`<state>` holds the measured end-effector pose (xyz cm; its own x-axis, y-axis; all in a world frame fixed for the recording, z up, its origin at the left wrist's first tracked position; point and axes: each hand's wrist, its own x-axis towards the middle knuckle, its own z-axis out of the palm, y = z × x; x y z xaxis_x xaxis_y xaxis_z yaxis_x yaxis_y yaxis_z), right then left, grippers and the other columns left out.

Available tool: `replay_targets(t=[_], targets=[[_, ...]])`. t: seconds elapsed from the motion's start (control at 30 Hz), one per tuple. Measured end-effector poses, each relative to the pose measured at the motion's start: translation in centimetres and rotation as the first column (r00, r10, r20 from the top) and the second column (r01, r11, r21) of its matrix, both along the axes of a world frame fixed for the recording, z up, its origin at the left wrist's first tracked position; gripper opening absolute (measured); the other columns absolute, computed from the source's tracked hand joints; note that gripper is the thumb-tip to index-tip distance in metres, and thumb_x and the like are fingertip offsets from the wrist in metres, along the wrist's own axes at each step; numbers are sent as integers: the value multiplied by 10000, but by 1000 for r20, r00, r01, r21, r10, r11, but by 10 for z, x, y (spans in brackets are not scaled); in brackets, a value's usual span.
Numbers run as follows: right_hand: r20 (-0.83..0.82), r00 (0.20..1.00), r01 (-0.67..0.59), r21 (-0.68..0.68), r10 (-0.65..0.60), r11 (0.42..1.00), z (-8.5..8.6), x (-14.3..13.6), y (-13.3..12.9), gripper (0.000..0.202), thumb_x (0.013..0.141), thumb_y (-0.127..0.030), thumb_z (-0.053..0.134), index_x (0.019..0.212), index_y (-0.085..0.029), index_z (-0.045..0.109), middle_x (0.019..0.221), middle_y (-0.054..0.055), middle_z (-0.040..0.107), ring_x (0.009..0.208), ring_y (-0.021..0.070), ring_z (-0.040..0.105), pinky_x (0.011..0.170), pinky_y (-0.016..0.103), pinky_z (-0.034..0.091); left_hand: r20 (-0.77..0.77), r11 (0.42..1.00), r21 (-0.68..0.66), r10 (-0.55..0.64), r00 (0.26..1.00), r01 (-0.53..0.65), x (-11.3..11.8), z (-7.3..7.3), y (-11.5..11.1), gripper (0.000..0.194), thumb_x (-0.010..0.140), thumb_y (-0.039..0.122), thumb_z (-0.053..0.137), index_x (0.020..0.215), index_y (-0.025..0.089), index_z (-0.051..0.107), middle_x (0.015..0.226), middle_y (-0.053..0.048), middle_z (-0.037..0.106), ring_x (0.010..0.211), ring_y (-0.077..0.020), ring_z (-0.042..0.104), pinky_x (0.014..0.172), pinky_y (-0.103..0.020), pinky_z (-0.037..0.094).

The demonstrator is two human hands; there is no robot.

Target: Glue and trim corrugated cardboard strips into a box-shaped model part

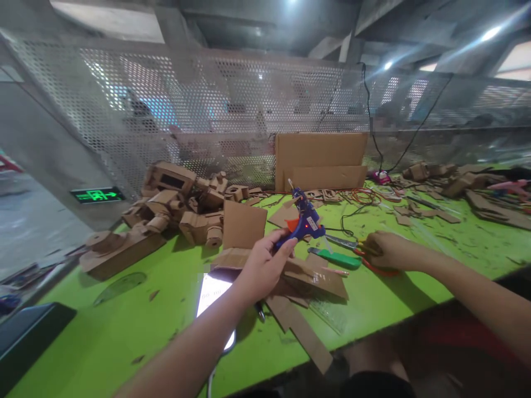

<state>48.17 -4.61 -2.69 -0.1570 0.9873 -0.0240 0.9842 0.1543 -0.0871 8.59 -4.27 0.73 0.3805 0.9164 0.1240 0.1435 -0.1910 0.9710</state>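
Observation:
My left hand (265, 265) is wrapped round the handle of a blue glue gun (307, 218), whose nozzle points up and away. Over on the right, my right hand (376, 249) has its fingers closed at the orange-handled scissors (381, 270); what exactly is between the fingertips is hidden. A green utility knife (338, 258) lies between the two hands. Below the glue gun are a bent cardboard piece (317, 279) and a pencil (338, 271). An upright cardboard panel (244, 225) stands left of my left hand.
Cardboard models (166, 204) crowd the left back of the green table (136, 337). A lit phone (213, 293) lies under my left forearm. Cardboard strips (309, 337) and a clear ruler (329, 315) lie near the front edge. Cables and scraps lie at the right back.

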Motion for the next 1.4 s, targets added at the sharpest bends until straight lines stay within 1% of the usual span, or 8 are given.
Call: replay_targets(t=[0.1,0.23,0.33,0.47,0.6,0.87,1.07,1.4], targets=[[32,999,18,37,-19,999,11,1,-6,172,752,-358,735,793,-209,659,740,91,707,606,236,632,538,320,386,27,1000,-8,-11,1000,11,0,2,-2,410,985,506,657,1215,172,711,903,-30,696,853,-200,635,800,-324,496],[39,999,6,122,-11,992,34,12,-31,164,895,-404,647,831,-252,643,740,95,716,609,253,664,548,343,425,20,1000,17,-15,1000,14,0,5,-4,366,984,491,657,1154,177,740,863,-26,695,829,-205,630,791,-335,502],[13,1000,-26,330,23,944,45,25,-55,201,880,-439,716,792,-280,628,682,100,703,542,277,665,497,364,413,8,999,47,-10,1000,10,1,5,-5,356,985,507,647,1058,179,764,848,-31,698,812,-209,625,780,-343,510],[-111,994,52,425,-5,904,51,29,-88,262,892,-484,744,998,-263,652,883,148,775,690,356,757,563,406,516,7,997,71,15,1000,-16,2,5,-8,365,979,506,662,1066,172,782,895,-49,708,833,-216,631,774,-341,517],[-140,982,181,460,-131,869,58,-5,-106,386,914,-536,712,1164,-286,555,1013,161,758,809,386,757,679,450,556,-53,993,115,38,998,-32,3,4,-11,352,978,481,673,1112,177,788,1007,-78,732,900,-239,640,813,-367,525],[-11,1000,-5,569,14,822,73,-81,-82,533,941,-626,604,1248,-217,457,1094,189,652,969,392,675,815,493,546,-61,970,243,29,998,-13,8,3,-17,206,977,320,681,1097,193,791,1106,-85,739,1064,-262,661,983,-405,504],[90,994,-105,670,60,734,82,-87,-62,531,962,-604,579,1269,-180,491,1106,207,660,955,390,653,826,493,513,-40,968,249,-29,999,38,9,0,-19,228,987,303,665,1152,212,793,1056,-72,717,1022,-240,657,972,-391,524],[193,981,-125,698,-17,705,76,-78,-53,493,1013,-637,525,1172,-173,573,998,147,709,789,297,671,653,369,443,-71,972,228,-34,997,49,7,-2,-17,241,990,348,665,1130,203,798,1080,-78,706,1032,-244,660,973,-389,527]])
